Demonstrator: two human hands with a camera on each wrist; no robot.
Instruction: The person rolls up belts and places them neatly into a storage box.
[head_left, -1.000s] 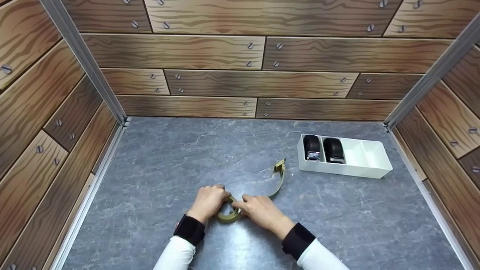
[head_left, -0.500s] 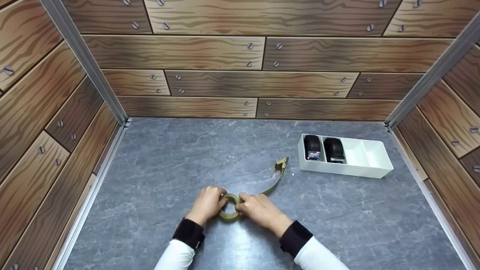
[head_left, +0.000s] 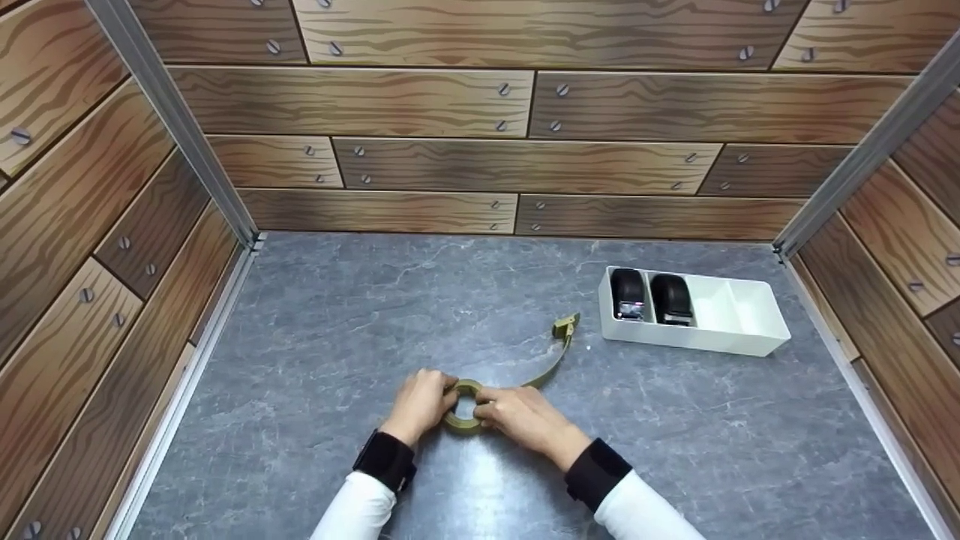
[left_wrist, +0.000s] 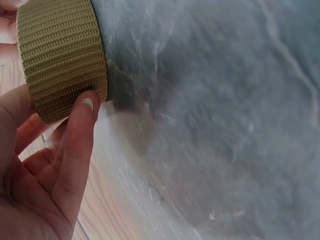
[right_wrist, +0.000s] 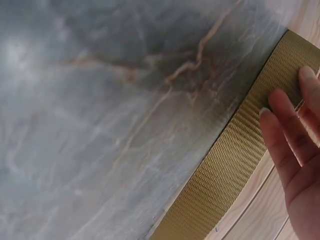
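Note:
An olive-green webbing belt (head_left: 463, 427) stands on edge on the grey table, wound into a round coil. My left hand (head_left: 420, 403) grips the coil's left side, thumb inside the ring; in the left wrist view its fingers lie against the ribbed webbing (left_wrist: 62, 55). My right hand (head_left: 523, 421) pinches the coil's right side. The right wrist view shows fingertips touching the outside of the belt strip (right_wrist: 215, 175). From behind the right hand the loose end curves away to the buckle (head_left: 562, 326) at the far right.
At the back right stands a white divided box (head_left: 694, 341). Two dark coiled belts with shiny buckles, one (head_left: 628, 291) and another (head_left: 670, 297), sit in its two left compartments. Wood-patterned walls (head_left: 420, 165) enclose the grey table (head_left: 337, 315) at the back and sides.
The right fingers, earlier reaching over the coil's edge, now grip its side. The coil looks rounder with a more open middle, and the buckle end has shifted slightly away to the right.

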